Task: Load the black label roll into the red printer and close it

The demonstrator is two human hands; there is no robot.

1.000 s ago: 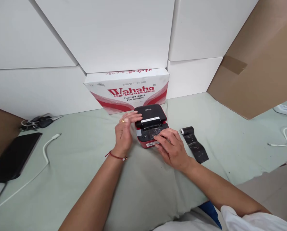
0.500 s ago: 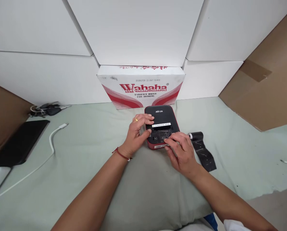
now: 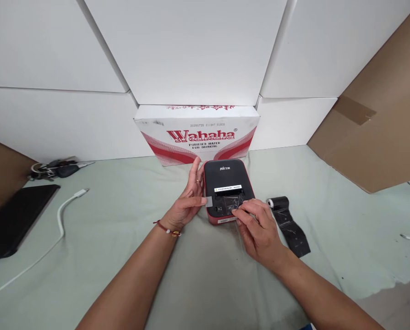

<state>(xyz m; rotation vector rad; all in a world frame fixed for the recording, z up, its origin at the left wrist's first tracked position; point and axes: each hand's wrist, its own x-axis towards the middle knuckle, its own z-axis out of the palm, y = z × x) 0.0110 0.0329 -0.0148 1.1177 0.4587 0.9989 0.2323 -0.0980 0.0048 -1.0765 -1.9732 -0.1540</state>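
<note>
A small black printer with red sides (image 3: 222, 178) lies on the cloth, a white warning strip (image 3: 227, 188) across its top above a slot. Dark shiny film (image 3: 229, 204) comes out of the slot and lies over the front part. My left hand (image 3: 190, 198) holds the printer's left side, thumb pressed on a grey tab (image 3: 209, 201) and fingers along the edge. At the front right my right hand (image 3: 258, 229) pinches the film's edge between thumb and fingers. Just right of that hand, a roll of black film (image 3: 279, 202) lies partly unwound.
Behind the printer stands a white and red water carton (image 3: 198, 137), backed by white boxes (image 3: 191, 50). A cardboard panel (image 3: 373, 114) rises on the right. To the left are keys (image 3: 58, 168), a dark flat device (image 3: 19, 217) and a white cable (image 3: 60, 220).
My left hand has shifted from the printer's top to its left side, thumb now on the grey tab. My right hand stays at the film. The view has tilted slightly up.
</note>
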